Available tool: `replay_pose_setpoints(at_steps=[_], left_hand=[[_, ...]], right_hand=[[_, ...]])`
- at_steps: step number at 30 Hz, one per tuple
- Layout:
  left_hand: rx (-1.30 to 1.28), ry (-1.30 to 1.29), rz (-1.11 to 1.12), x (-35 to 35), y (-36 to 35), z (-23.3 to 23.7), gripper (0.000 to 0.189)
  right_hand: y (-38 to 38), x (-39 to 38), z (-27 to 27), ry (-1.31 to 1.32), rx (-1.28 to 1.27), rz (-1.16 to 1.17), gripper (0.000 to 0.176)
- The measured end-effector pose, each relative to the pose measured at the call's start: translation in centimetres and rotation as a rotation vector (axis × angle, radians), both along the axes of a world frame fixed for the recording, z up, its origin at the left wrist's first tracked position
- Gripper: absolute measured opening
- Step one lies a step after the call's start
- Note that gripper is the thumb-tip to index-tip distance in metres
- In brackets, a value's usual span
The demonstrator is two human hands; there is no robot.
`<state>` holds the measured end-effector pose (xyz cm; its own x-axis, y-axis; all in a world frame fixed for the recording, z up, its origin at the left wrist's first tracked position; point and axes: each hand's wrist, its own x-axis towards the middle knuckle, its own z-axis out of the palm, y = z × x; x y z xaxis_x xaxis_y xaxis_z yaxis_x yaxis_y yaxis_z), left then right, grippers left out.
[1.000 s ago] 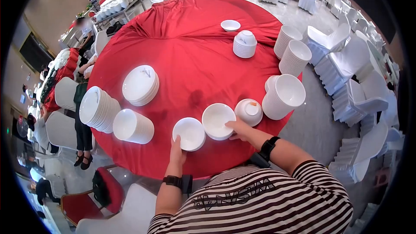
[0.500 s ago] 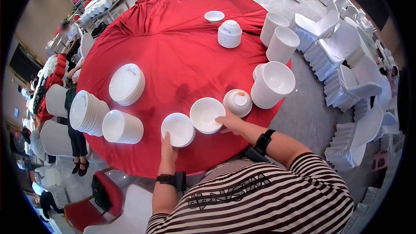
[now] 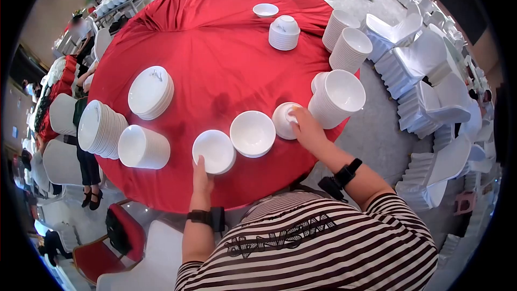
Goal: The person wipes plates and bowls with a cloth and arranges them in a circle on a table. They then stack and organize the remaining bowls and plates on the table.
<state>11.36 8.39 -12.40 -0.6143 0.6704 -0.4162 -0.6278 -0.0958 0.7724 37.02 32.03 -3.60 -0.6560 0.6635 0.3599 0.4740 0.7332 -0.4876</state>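
My left hand (image 3: 201,177) grips the near rim of a white bowl (image 3: 215,150), with the thumb over the edge and the other fingers hidden beneath. Beside it, a larger upright white bowl (image 3: 252,132) stands with no hand on it. My right hand (image 3: 311,131) reaches over an upside-down white bowl (image 3: 282,124). Its thumb and fingers close around a small orange piece (image 3: 294,109) on that bowl's base, and the fingers mostly cover the piece. A tall stack of white bowls (image 3: 344,91) rises just right of this hand.
A red tablecloth (image 3: 199,81) covers the round table. Plate stacks (image 3: 148,90) and a bowl stack (image 3: 144,146) stand at left. More bowl stacks (image 3: 350,48) line the right edge. White-covered chairs (image 3: 396,32) surround the table; a person sits at the far left.
My right hand has left the larger bowl and moved right to the orange piece on the upturned bowl. My left hand keeps its hold. The view has shifted slightly.
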Motion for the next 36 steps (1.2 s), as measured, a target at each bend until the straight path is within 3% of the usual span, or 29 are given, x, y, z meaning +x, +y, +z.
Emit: replay_pose_setpoints(at_steps=[6,9,15,18,24,27,32,35,36], left_hand=[[-0.01,-0.01,-0.002,-0.1,-0.1,0.0,0.05],[0.023,0.009,-0.005,0.0,-0.2,-0.3,0.051],[0.035,-0.001,0.011,0.2,0.0,-0.3,0.048],[0.02,0.005,0.014,0.3,0.1,0.1,0.048],[0.01,0.02,0.011,0.5,0.3,1.1,0.047],[0.023,0.03,-0.001,0.5,0.0,1.1,0.047],[0.067,0.014,0.026,0.2,0.1,1.2,0.048],[-0.312,0.516,0.056,-0.6,-0.1,2.2,0.047],[-0.331,0.621,0.05,-0.4,-0.2,3.4,0.047]], right_hand=[[3.2,-2.7,-0.1,-0.338,-0.058,-0.241,0.024],[4.2,-3.0,-0.7,-0.461,-0.074,-0.245,0.022],[4.6,-2.7,-2.2,-0.276,0.106,-0.23,0.016],[4.9,-2.6,-2.6,-0.346,0.146,-0.191,0.014],[4.6,-2.6,-1.9,-0.32,0.127,-0.186,0.012],[3.6,-2.3,-0.9,-0.177,0.105,-0.178,0.011],[-0.1,1.1,0.6,-0.234,-0.091,-0.055,0.013],[-2.4,4.2,0.2,-0.315,-0.234,0.007,0.015],[-2.8,5.2,-0.2,-0.334,-0.28,0.019,0.016]])
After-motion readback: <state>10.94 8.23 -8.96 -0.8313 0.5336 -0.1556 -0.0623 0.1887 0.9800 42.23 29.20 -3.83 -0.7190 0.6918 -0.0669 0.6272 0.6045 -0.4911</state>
